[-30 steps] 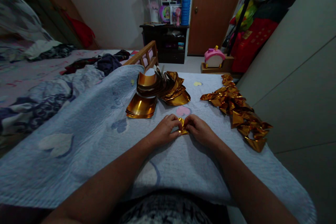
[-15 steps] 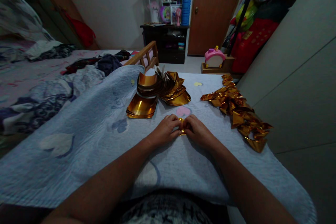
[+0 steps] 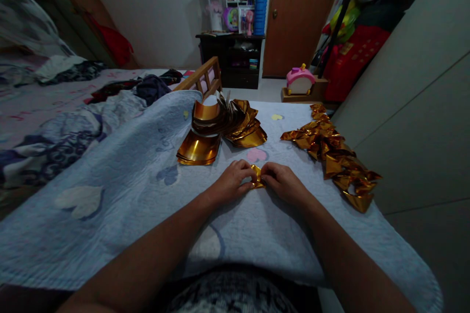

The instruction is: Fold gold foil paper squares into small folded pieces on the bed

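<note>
A small piece of gold foil paper (image 3: 258, 176) lies between my hands on the pale blue quilted cover. My left hand (image 3: 237, 179) grips its left side, fingers curled and thumb close to the near edge. At its right side, my right hand (image 3: 281, 180) pinches the foil between thumb and fingertips. The folds under my fingers are partly hidden. Beyond my left hand sits a fanned stack of gold foil sheets (image 3: 200, 147). Off to the right, folded gold foil pieces (image 3: 326, 149) lie in a long heap.
The quilted cover (image 3: 253, 234) spreads over the surface before me. A wooden rail (image 3: 205, 78) stands behind the foil stack, with a bed (image 3: 73, 93) at left. Farther back are a dark cabinet (image 3: 238, 61) and a pink toy (image 3: 300, 81). A pale panel (image 3: 411, 107) borders the right side.
My right hand has shifted slightly right, showing more of the gold foil between my hands. My left hand stays nearly in place.
</note>
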The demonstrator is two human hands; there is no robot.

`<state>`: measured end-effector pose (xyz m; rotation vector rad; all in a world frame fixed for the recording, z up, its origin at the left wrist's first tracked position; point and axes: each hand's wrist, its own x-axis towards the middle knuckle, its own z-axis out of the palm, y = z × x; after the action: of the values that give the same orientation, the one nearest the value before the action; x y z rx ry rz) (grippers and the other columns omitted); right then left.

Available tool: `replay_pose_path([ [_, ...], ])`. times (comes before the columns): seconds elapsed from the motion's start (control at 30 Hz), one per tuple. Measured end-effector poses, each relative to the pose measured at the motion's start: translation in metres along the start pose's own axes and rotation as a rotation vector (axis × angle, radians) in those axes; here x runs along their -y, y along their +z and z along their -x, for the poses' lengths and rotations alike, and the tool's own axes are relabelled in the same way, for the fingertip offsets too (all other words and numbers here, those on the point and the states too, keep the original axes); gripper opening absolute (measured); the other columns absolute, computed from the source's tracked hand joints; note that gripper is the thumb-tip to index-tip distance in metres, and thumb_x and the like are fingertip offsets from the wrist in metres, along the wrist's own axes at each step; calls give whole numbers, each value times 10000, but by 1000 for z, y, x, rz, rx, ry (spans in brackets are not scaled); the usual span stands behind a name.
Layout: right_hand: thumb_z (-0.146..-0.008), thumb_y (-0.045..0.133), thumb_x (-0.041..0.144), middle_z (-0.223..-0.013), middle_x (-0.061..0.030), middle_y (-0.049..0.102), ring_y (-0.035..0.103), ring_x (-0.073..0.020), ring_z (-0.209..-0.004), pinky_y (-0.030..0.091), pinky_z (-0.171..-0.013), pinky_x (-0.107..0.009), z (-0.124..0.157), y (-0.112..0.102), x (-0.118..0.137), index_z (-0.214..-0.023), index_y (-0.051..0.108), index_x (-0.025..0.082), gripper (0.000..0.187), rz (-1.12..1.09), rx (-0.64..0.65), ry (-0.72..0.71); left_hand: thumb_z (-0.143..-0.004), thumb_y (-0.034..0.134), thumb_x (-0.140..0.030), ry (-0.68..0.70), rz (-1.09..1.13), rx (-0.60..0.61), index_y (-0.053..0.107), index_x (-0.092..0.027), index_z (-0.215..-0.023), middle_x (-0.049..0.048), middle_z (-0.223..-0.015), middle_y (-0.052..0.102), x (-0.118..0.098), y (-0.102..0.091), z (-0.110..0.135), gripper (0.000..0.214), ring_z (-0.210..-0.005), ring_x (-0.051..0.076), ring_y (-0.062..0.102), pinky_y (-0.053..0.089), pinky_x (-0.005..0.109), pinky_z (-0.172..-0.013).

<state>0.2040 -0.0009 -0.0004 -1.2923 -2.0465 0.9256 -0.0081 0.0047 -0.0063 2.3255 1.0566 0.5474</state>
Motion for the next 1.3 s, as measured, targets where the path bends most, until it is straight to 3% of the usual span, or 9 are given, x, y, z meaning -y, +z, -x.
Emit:
replay_pose_path([
  [0.43,-792,573,28,-839,-22,689,592,-153,-771,420,-711,-264,0,-1,0,-828,697,193,209,93,57,-35,-929,624,-233,106,-7,37,746,-230,-1021,69,-1025,643,0,0,0,152,-999,215,573,448,365,-919],
  [0.6,-803,583,39,-848,-26,677,582,-159,-776,420,-717,-273,0,1,-3,-833,690,198,194,102,53,-43,-899,581,-143,32,84,-15,710,-216,-1059,63,-1033,649,-5,0,0,218,-999,204,604,483,335,-899],
  [0.77,-818,579,55,-856,-31,659,580,-166,-804,418,-737,-281,0,2,-6,-830,684,192,173,110,63,-43,-854,673,-202,-61,196,-51,670,-194,-1114,37,-970,671,-10,0,1,260,-846,169,618,484,283,-763],
  [1.03,-751,503,-9,-848,-28,588,559,-162,-792,415,-743,-289,4,-1,0,-793,661,184,253,117,128,-85,-811,654,-117,-45,203,20,668,-168,-798,-8,-758,643,-9,1,1,54,-723,134,588,420,243,-671],
  [1.13,-720,547,-1,-825,-18,551,540,-160,-772,400,-712,-282,4,-4,5,-772,642,189,219,120,174,-97,-833,661,-166,-13,192,24,678,-173,-791,2,-770,672,-7,1,1,46,-756,147,602,433,253,-699],
  [1.3,-789,611,65,-859,-18,531,528,-155,-813,402,-730,-271,5,-6,9,-767,610,182,119,119,218,-77,-868,640,-212,23,143,42,696,-171,-815,16,-788,694,-9,-1,1,88,-795,162,611,436,266,-729],
])
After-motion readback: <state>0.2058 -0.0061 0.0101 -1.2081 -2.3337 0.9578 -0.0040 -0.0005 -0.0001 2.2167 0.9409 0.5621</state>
